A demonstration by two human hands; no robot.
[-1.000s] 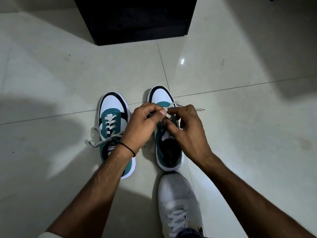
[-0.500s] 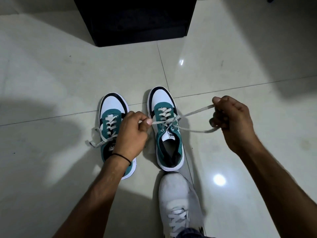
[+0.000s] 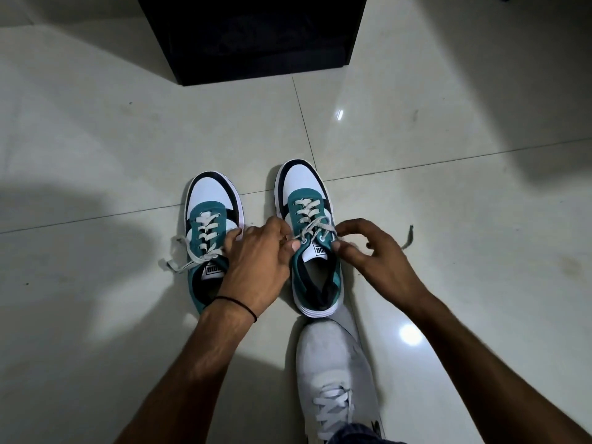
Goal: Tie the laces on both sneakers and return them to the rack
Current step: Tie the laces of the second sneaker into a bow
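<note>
Two teal, white and black sneakers stand side by side on the tiled floor, toes pointing away from me. The left sneaker (image 3: pixel 209 200) has loose laces trailing off its left side. On the right sneaker (image 3: pixel 302 184), the white laces (image 3: pixel 315 229) cross once above the top eyelets. My left hand (image 3: pixel 256 270) pinches the lace at the left eyelet. My right hand (image 3: pixel 381 267) pinches the lace at the right eyelet with thumb and forefinger, its other fingers spread. A free lace end (image 3: pixel 408 238) lies on the floor to the right.
The black shoe rack (image 3: pixel 256 36) stands on the floor straight ahead, beyond the sneakers. My own foot in a white laced shoe (image 3: pixel 333 357) sits just behind the right sneaker's heel. Pale glossy tiles surround everything.
Half a second ago my hands were pulling the lace ends wide apart. Both hands have come back to the right sneaker's top eyelets, and one lace end now lies on the floor.
</note>
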